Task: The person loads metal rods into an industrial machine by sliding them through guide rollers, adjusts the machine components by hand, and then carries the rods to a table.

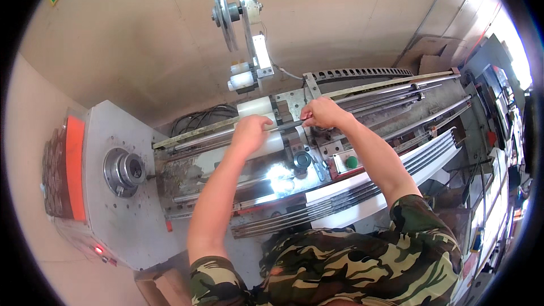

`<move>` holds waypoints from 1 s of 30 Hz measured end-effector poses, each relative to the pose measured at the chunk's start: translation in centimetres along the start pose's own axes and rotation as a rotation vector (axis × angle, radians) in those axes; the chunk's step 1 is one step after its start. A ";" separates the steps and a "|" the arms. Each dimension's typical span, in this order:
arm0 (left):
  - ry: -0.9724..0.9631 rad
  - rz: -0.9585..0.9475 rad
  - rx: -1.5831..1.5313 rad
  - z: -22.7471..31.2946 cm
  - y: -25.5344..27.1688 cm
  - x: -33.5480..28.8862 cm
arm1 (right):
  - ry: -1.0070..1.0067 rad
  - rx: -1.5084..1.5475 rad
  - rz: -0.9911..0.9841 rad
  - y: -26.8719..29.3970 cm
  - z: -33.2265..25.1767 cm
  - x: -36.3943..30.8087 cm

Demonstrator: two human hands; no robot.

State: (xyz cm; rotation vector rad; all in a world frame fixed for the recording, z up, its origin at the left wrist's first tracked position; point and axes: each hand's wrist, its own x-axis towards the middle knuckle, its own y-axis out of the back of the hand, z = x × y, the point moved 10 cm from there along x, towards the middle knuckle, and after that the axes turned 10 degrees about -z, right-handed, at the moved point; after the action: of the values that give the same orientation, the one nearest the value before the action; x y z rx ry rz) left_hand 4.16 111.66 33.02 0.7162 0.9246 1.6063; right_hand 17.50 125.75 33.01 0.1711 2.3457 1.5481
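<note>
Over the middle of a long machine bed, both hands reach to a thin dark rod that lies across the carriage. My right hand pinches the rod, its fingers closed. My left hand is closed, its fingertips at the rod's left end; the palm hides what lies beneath it. Just behind and in front of this hand are white cylindrical rollers, the back one and the front one. A dark round knob sits on the carriage nearer to me.
A grey headstock with a round metal chuck stands at the left. Several slim rods lie on a white trough along the front. Above the bed rises an arm with a metal wheel. A green button is on the carriage.
</note>
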 end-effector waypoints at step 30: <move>-0.122 0.593 0.585 4.1 -3.8 -5.9 | 0.401 -0.088 0.368 -7.0 -11.5 -8.6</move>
State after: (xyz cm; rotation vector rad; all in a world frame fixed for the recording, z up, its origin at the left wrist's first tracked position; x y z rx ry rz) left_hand 10.83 107.09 31.95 1.5944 1.1741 1.7695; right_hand 22.27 110.51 32.50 0.3118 2.6544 2.0154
